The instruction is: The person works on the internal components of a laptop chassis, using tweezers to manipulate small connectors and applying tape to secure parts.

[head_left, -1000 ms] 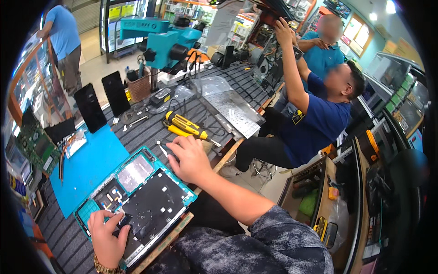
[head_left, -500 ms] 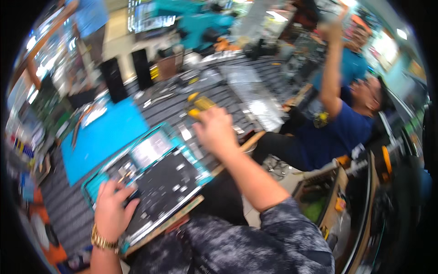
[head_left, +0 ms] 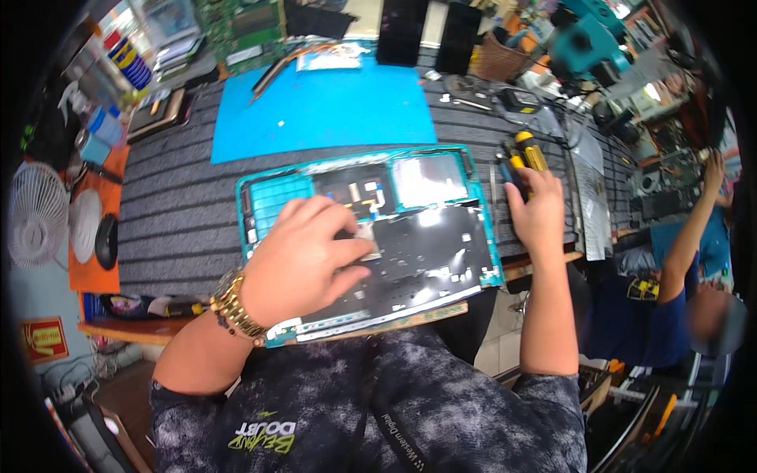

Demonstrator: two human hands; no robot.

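Observation:
A teal laptop casing point(head_left: 489, 236) with a black sheet over its middle lies before me. Over its left part hovers my left hand point(head_left: 303, 248), fingers bent and thumb apart from the forefinger. Nothing shows between them, and the fingertips are close to a small silvery piece point(head_left: 369, 239). Right of the casing, my right hand point(head_left: 540, 213) has thumb and forefinger around the lower end of a dark-handled screwdriver point(head_left: 512, 175). Beside it lies a yellow-and-black screwdriver point(head_left: 531, 150). The rest of that grip is partly hidden.
A blue mat point(head_left: 323, 110) lies behind the casing on the grey striped bench cover point(head_left: 173, 205). Two black panels point(head_left: 402, 31) stand at the back. A white fan point(head_left: 38, 213) and a spray can point(head_left: 126, 59) are at the left. Another person point(head_left: 646, 315) is at the right.
My view has swung to the right and down, so the casing sits nearer the middle. The left hand stays over the casing; the right stays at the screwdrivers, its fingers now lower on them.

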